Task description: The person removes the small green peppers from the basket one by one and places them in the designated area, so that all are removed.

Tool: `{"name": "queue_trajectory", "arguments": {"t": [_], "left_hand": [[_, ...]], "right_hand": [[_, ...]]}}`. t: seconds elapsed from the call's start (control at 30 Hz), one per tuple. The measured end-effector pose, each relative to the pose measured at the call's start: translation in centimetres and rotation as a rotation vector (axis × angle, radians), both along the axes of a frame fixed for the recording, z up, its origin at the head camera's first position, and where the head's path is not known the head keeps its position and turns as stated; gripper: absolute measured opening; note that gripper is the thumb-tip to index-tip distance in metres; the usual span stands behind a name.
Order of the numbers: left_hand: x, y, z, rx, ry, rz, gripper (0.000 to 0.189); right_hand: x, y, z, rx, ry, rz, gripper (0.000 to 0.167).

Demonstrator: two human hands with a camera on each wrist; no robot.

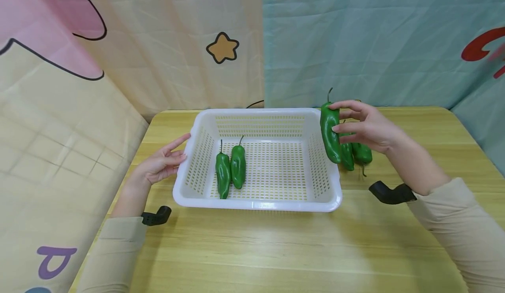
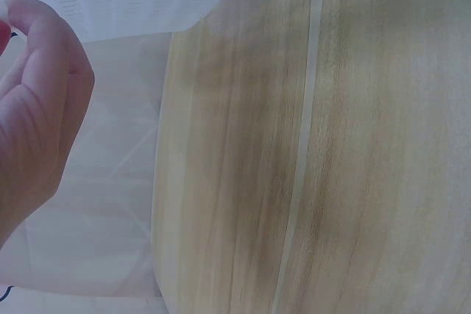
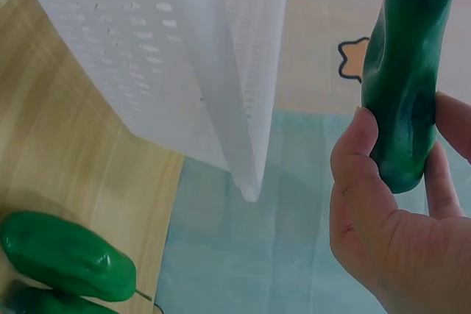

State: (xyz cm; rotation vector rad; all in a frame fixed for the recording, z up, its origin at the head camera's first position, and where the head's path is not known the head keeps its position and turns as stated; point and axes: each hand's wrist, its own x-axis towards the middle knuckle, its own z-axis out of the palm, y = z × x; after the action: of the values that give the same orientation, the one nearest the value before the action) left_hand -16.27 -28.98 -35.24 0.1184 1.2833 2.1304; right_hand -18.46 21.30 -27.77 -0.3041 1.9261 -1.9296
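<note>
A white perforated plastic basket (image 1: 256,204) stands on the table, with two green peppers side by side in its left half, one of them the nearer-to-middle pepper (image 1: 238,167). My left hand (image 1: 159,164) touches the basket's left rim with its fingers loosely extended. Over the basket's right rim, my right hand (image 1: 368,126) pinches a green pepper (image 1: 329,133) between thumb and fingers, stem upward. In the right wrist view the held pepper (image 3: 408,71) hangs beside the basket wall (image 3: 125,34). Below that hand, more green peppers (image 1: 362,153) lie on the table, partly hidden.
The wooden table (image 1: 244,249) extends in front of the basket. Printed fabric curtains (image 1: 335,39) hang behind it and at the sides. Each wrist wears a black camera mount, such as the right mount (image 1: 390,193).
</note>
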Motion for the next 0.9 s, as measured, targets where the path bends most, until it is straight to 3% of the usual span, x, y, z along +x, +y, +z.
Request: {"name": "queue_trajectory", "arguments": {"t": [0.5,0.9], "left_hand": [[0.0,0.2,0.1,0.008,0.012,-0.020,0.077],[0.0,0.2,0.2,-0.003,0.009,-0.014,0.076]], "right_hand": [[-0.4,3.6,-0.5,0.006,-0.020,-0.120,0.042],[-0.6,5.8,-1.1,-0.035,-0.024,-0.144,0.044]]}}
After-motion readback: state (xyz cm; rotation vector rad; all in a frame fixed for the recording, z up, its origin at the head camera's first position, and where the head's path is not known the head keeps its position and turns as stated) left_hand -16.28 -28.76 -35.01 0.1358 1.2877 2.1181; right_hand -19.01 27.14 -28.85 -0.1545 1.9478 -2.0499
